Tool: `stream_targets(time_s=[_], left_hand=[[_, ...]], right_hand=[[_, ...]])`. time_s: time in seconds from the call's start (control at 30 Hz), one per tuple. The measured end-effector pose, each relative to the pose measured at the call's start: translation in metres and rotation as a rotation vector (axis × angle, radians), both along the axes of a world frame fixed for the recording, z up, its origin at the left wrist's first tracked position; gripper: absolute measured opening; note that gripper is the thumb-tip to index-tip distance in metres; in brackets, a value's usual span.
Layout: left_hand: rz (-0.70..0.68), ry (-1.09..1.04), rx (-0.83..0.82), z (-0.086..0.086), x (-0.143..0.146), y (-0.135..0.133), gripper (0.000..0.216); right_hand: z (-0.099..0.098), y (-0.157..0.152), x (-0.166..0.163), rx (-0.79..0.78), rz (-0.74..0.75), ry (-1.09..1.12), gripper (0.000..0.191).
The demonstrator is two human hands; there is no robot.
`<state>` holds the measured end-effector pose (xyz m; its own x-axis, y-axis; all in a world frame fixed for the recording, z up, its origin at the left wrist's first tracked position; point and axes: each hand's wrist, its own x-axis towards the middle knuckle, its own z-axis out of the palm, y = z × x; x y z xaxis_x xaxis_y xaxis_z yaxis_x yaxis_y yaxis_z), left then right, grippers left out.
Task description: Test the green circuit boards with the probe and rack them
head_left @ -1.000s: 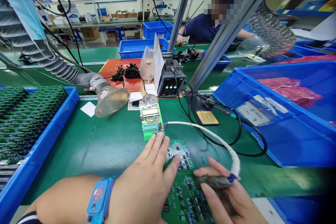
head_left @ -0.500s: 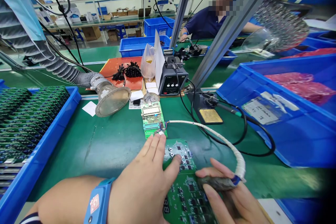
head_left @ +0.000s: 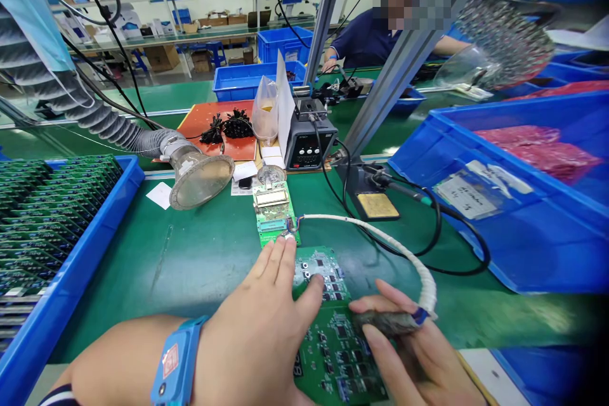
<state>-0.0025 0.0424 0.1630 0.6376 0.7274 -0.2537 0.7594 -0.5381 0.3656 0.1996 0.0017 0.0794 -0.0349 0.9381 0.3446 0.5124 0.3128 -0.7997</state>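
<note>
My left hand (head_left: 266, 323) lies flat with fingers stretched over the left side of a green circuit board (head_left: 333, 336) on the green mat, pressing it down; a blue wrist strap (head_left: 174, 361) is on that wrist. My right hand (head_left: 409, 355) grips a dark, taped connector (head_left: 387, 322) at the board's right edge. From it a white wrapped cable (head_left: 380, 244) arcs back to a smaller green test board (head_left: 273, 212) with a display, just beyond my left fingertips.
A blue bin of stacked circuit boards (head_left: 52, 228) stands at the left, a large blue bin (head_left: 514, 196) with pink bags at the right. A fume hose funnel (head_left: 200, 181), soldering station (head_left: 309, 146) and iron stand (head_left: 375, 203) sit behind. Another person (head_left: 375, 44) works across the bench.
Both hands stay on the board and connector almost unmoved; my view has shifted slightly.
</note>
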Motion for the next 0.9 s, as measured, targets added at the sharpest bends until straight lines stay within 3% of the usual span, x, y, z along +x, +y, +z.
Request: stream_targets(time_s=[0.07,0.13,0.23,0.3,0.4,0.5,0.6,0.67,0.8,0.83,0.9], left_hand=[[0.034,-0.053,0.038,-0.001,-0.003,-0.002,0.11],[0.068,-0.111,0.068,0.0,-0.016,-0.006,0.107],[0.136,-0.146,0.125,0.002,-0.056,-0.012,0.108],[0.22,-0.124,0.156,-0.005,-0.089,-0.013,0.106],[0.342,-0.036,0.095,-0.031,-0.129,-0.011,0.095],[0.371,0.047,-0.044,-0.068,-0.144,-0.005,0.086],[0.338,0.089,-0.075,-0.092,-0.143,0.0,0.087],[0.328,0.081,0.008,-0.092,-0.135,0.0,0.086],[0.338,-0.127,0.353,-0.06,-0.096,-0.013,0.044],[0.284,-0.223,0.405,-0.052,-0.083,-0.018,0.037],[0.042,-0.39,0.43,-0.04,-0.057,-0.026,0.033]], right_hand=[[0.006,0.001,0.0,-0.03,-0.035,0.073,0.035],[0.014,0.004,-0.002,-0.067,-0.16,0.209,0.04],[0.024,0.017,-0.008,-0.098,-0.3,0.389,0.047],[0.025,0.03,-0.014,-0.104,-0.243,0.409,0.049],[0.02,0.048,-0.024,-0.119,-0.139,0.419,0.051],[0.014,0.057,-0.031,-0.127,-0.077,0.43,0.052],[0.013,0.06,-0.034,-0.135,-0.055,0.403,0.051],[0.013,0.061,-0.034,-0.142,-0.051,0.382,0.05],[0.011,0.063,-0.032,-0.143,-0.046,0.355,0.05],[0.011,0.063,-0.032,-0.139,-0.046,0.344,0.05],[0.01,0.064,-0.031,-0.128,-0.046,0.315,0.051]])
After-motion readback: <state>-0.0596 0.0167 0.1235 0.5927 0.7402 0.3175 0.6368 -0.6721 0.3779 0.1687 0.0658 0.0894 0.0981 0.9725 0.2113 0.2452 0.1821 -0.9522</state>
